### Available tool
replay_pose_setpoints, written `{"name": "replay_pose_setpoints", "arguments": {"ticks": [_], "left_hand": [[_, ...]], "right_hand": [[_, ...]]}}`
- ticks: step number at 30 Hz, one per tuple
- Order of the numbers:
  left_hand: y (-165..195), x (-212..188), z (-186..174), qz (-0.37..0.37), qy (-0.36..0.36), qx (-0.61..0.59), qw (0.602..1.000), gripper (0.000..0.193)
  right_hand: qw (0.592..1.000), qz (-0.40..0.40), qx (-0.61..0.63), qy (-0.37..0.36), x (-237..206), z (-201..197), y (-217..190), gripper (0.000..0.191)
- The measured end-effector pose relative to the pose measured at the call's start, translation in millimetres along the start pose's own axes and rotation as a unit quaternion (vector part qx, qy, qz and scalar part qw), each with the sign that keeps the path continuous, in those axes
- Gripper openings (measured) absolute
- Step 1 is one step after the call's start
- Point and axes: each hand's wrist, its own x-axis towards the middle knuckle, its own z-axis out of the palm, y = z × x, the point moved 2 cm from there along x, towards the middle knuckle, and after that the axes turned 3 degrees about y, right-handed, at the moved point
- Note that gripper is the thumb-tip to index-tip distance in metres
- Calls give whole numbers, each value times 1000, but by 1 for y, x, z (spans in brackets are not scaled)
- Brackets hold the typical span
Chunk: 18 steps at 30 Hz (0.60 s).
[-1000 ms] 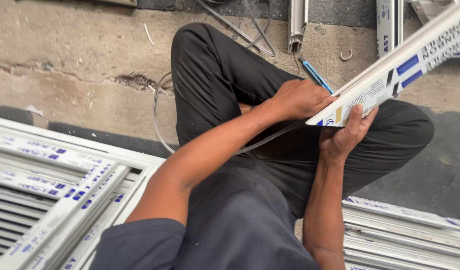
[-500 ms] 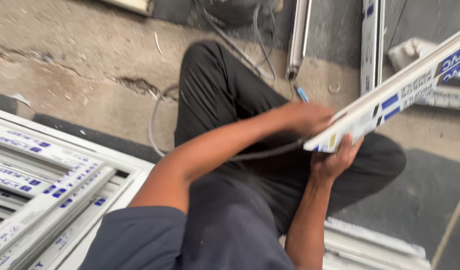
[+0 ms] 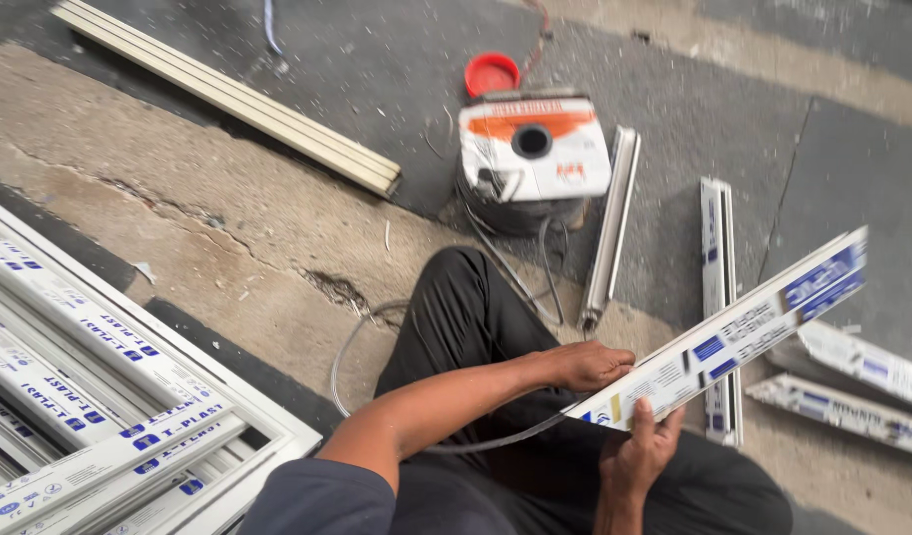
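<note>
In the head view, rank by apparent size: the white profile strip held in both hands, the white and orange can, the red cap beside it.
1. White profile strip, longest by far, though nearest the camera.
2. White and orange can.
3. Red cap, clearly smallest.

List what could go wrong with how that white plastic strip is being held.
The long white plastic profile strip is gripped only at its near end by the left hand and right hand, so its far end might swing into the white canister with the open hole. The thin grey cord crossing the lap may snag.
</note>
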Motion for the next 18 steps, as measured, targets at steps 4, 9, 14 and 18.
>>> {"name": "replay_pose_setpoints", "arguments": {"ticks": [4, 9, 14, 18], "left_hand": [[-8, 3, -17, 45, 70, 45, 996, 38], [-13, -33, -14, 33, 21, 96, 995, 36], [-18, -59, -24, -25, 49, 82, 995, 36], [-28, -69, -33, -53, 110, 45, 992, 40]], "right_hand": [[999, 27, 24, 14, 7, 6, 26, 45], [996, 67, 54, 4, 12, -4, 42, 35], [993, 112, 28, 19, 12, 0, 63, 34], [992, 126, 14, 6, 6, 15, 71, 37]]}}
